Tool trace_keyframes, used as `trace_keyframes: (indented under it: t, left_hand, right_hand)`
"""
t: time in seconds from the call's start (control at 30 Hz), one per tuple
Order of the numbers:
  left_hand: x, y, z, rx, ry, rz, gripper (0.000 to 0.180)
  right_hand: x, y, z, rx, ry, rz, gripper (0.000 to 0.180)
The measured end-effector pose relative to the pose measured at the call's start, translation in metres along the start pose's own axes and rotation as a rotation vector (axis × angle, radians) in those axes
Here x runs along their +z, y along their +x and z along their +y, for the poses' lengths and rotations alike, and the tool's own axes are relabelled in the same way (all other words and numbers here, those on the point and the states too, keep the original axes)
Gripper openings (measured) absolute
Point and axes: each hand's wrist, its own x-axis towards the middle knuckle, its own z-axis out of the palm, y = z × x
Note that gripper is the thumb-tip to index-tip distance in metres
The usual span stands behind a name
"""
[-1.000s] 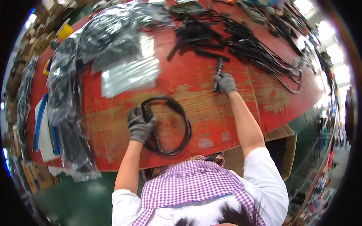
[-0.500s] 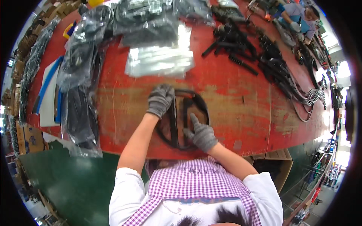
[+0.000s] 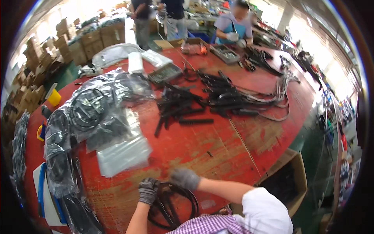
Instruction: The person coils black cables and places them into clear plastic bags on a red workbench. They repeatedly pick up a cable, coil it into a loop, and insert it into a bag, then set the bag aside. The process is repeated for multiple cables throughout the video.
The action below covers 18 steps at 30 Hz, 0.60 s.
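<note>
At the table's near edge lies a black cable coil (image 3: 193, 199), a round loop with straight black strips across its middle. My left hand (image 3: 148, 190), in a grey knit glove, is closed on the coil's upper left part. Over the coil's upper edge is my right hand (image 3: 185, 179), gloved in the same grey. Motion smears its fingers, so their hold is unclear. Beyond my hands, a stack of clear plastic bags (image 3: 124, 156) lies flat on the red table (image 3: 183, 150).
Bagged black coils (image 3: 87, 109) line the left side. Loose black strips (image 3: 177, 103) and a bundle with grey cables (image 3: 233, 97) lie farther off. An open cardboard box (image 3: 286, 177) stands below the right edge. A co-worker (image 3: 233, 27) sits across the table.
The view has tilted up and turned right, showing more of the far table. My right hand has moved from the coil's lower right to its upper edge; my left hand stays on the coil.
</note>
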Motion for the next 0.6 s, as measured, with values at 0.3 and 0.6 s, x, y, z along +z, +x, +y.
trace_keyframes:
  t: [0.3,0.6]
  left_hand:
    - [-0.013,0.006,-0.003,-0.101,-0.019,0.02,0.02]
    - [-0.072,-0.028,-0.039,-0.562,-0.9,0.293,0.016]
  right_hand:
    - [0.032,0.198,-0.005,-0.101,-0.048,-0.209,0.023]
    - [0.053,0.224,-0.013,-0.106,0.155,-0.175,0.026]
